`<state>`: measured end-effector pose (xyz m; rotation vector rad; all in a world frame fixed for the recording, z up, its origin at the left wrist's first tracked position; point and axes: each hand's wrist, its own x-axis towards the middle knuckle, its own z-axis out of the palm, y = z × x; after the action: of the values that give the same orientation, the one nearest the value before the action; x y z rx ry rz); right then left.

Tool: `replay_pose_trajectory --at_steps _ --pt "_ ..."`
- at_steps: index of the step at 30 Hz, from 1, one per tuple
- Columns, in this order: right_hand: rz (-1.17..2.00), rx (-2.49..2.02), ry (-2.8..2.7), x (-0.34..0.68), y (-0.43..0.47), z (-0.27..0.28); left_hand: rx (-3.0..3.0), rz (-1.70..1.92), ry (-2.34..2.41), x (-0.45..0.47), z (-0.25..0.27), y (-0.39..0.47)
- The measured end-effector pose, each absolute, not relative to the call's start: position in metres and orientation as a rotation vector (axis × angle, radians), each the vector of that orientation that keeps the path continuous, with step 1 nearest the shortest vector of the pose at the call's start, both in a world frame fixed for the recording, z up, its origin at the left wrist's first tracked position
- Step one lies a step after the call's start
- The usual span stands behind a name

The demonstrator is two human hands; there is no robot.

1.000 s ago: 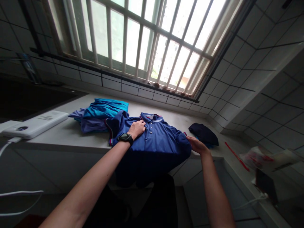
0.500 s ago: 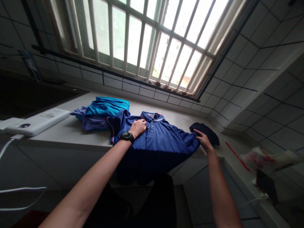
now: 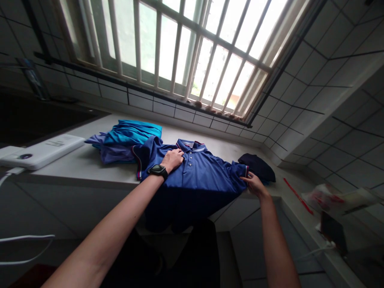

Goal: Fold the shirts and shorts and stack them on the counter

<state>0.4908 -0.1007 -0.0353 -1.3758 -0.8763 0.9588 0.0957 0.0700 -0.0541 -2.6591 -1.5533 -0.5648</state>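
Observation:
A navy blue polo shirt (image 3: 204, 172) lies spread on the counter, collar toward the window, its lower part hanging over the front edge. My left hand (image 3: 173, 160), with a black watch on the wrist, lies flat on the shirt's chest beside the button placket. At the shirt's right sleeve, my right hand (image 3: 253, 184) pinches the striped cuff between thumb and fingers. Left of the shirt sits a pile of folded turquoise and purple clothes (image 3: 132, 134). A dark folded garment (image 3: 258, 166) rests just beyond my right hand.
A white power bank (image 3: 45, 151) with a cable lies on the counter at left, near a dark sink or hob area (image 3: 39, 120). On the right are a red strip (image 3: 297, 195), a plastic bag (image 3: 322, 198) and a dark phone-like device (image 3: 333, 232). A barred window stands behind.
My right hand has turned up the right sleeve's end, so its striped cuff now shows, and has shifted slightly down. My left hand stays in place on the chest.

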Motion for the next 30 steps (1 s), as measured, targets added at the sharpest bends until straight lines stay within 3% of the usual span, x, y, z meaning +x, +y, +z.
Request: replay_pose_trajectory --at_steps 9,14,21,30 --pt "0.991 -1.364 -0.836 0.482 -0.092 -0.029 -2.639 -0.517 -1.568 0.095 -0.05 0.065" --pt "1.038 -1.131 -0.758 0.483 -0.095 -0.024 -2.644 -0.52 -1.564 0.095 -0.051 0.066" --pt "1.108 -1.245 -0.852 0.464 -0.095 -0.027 -2.645 -0.513 -1.552 0.095 -0.052 0.067" --pt "0.853 -1.113 -0.839 0.475 -0.092 -0.035 -2.64 -0.536 -1.533 0.095 -0.054 0.068"
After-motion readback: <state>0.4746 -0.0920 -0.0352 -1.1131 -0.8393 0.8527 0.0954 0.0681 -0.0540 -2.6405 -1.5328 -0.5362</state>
